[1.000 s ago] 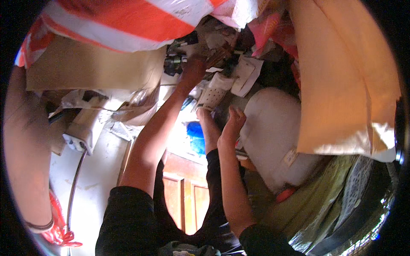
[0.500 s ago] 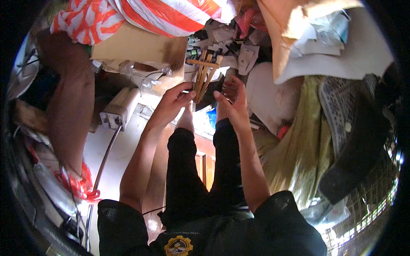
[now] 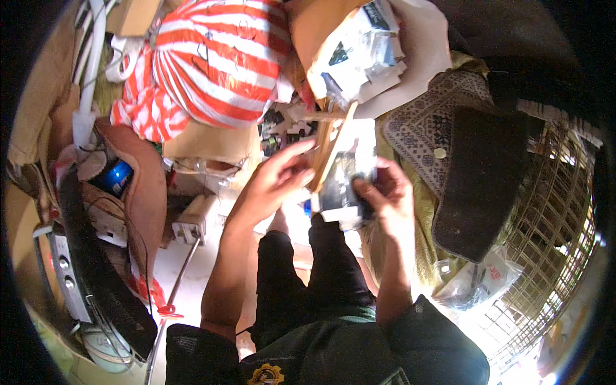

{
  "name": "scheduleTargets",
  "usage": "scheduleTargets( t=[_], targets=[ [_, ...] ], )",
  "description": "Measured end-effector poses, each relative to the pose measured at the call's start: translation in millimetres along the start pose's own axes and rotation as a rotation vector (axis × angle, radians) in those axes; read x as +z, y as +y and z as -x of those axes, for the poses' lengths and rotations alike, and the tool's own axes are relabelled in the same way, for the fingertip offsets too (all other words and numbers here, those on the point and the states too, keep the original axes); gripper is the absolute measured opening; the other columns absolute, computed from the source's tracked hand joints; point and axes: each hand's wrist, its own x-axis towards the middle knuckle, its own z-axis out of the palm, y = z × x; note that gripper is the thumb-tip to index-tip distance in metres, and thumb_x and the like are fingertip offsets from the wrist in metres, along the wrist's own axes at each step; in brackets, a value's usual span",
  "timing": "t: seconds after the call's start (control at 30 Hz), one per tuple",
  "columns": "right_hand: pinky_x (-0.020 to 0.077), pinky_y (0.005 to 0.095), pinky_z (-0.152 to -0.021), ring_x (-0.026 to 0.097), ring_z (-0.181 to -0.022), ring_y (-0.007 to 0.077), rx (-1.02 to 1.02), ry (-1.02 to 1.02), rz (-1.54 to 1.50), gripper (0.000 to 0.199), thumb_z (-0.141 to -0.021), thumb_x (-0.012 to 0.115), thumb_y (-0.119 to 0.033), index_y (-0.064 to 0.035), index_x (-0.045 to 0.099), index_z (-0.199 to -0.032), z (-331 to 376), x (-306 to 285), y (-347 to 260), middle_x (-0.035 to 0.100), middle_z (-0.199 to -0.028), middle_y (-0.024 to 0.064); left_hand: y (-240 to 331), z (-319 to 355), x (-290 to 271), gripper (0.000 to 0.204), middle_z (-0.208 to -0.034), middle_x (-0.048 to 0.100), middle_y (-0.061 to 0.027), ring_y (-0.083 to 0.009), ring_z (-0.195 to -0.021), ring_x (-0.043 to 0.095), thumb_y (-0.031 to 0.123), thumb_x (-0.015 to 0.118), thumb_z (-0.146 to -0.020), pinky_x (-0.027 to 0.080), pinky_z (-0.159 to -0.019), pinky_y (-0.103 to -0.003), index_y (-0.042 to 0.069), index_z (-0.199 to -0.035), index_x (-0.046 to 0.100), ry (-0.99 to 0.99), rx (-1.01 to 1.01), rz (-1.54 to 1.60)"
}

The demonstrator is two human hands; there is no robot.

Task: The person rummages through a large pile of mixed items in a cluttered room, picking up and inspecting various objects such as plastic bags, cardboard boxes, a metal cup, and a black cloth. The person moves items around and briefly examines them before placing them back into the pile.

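My right hand [image 3: 391,196] grips a flat, rectangular black-and-white packet [image 3: 350,176] by its right side, with the thumb on its face. Beside the packet's left edge stands a small wooden frame of thin sticks with a crossbar [image 3: 326,151], like a mini easel. My left hand [image 3: 282,172] is just left of those sticks, its thumb and fingers apart. The fingertips come close to the wood; whether they touch it I cannot tell.
Ahead are a red-and-white striped bag [image 3: 221,64], a cardboard box [image 3: 208,147] and an open sack of packets [image 3: 366,51]. Small dark pieces [image 3: 276,122] litter the floor. On the right are a black padded piece [image 3: 478,179] and a wire basket [image 3: 548,237]; a metal rod [image 3: 176,282] lies left.
The view has shifted, bringing the sack and striped bag further into it. The packet in my right hand is now turned broad face up beside the wooden frame.
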Motion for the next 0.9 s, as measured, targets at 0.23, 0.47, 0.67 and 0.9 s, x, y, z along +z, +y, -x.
scheduleTargets(
  t=[0.23, 0.47, 0.67, 0.9],
  targets=[
    [0.0354, 0.0403, -0.108, 0.046, -0.126, 0.0287, -0.564, 0.512, 0.583, 0.067, -0.086, 0.072, -0.027, -0.0021, 0.042, -0.140, -61.7, -18.0, -61.6, 0.045, -0.137, 0.0200, 33.5, -90.1, 23.3, 0.051, -0.138, 0.049, -0.0133, -0.0223, -0.125, 0.050, 0.024, 0.058, -0.097, 0.040, -0.104, -0.034, 0.007, -0.143, 0.042, 0.314, 0.249, -0.584],
    [0.0385, 0.0424, -0.107, 0.049, -0.126, 0.0330, 0.140, -0.146, 0.679, 0.058, -0.089, 0.069, -0.026, -0.0005, 0.047, -0.135, 161.5, -59.5, 131.9, 0.050, -0.136, 0.0212, -162.9, 152.0, -14.2, 0.041, -0.122, 0.059, -0.0226, -0.0352, -0.116, 0.056, 0.023, 0.058, -0.095, 0.041, -0.102, -0.040, -0.003, -0.125, 0.055, 0.209, -0.473, -0.747],
    [0.0243, 0.0452, -0.114, 0.031, -0.139, 0.0350, 0.534, -0.291, 0.509, 0.057, -0.095, 0.048, -0.036, -0.0075, 0.039, -0.144, 296.2, -118.9, 132.7, 0.032, -0.152, 0.0163, -221.8, 336.6, -21.7, 0.069, -0.152, 0.030, -0.0197, -0.0272, -0.143, 0.028, 0.041, 0.046, -0.100, 0.024, -0.115, -0.038, 0.002, -0.151, 0.019, 0.301, -0.632, -0.399],
    [0.0409, 0.0446, -0.099, 0.052, -0.114, 0.0334, 0.594, -0.124, 0.288, 0.055, -0.088, 0.062, -0.029, -0.0029, 0.046, -0.133, 473.7, -178.9, 143.9, 0.052, -0.116, 0.0152, -128.6, 429.6, 1.0, 0.064, -0.146, 0.041, -0.0124, -0.0221, -0.133, 0.040, 0.040, 0.045, -0.101, 0.031, -0.111, -0.036, 0.004, -0.149, 0.025, 0.287, -0.809, -0.034]
  ],
)
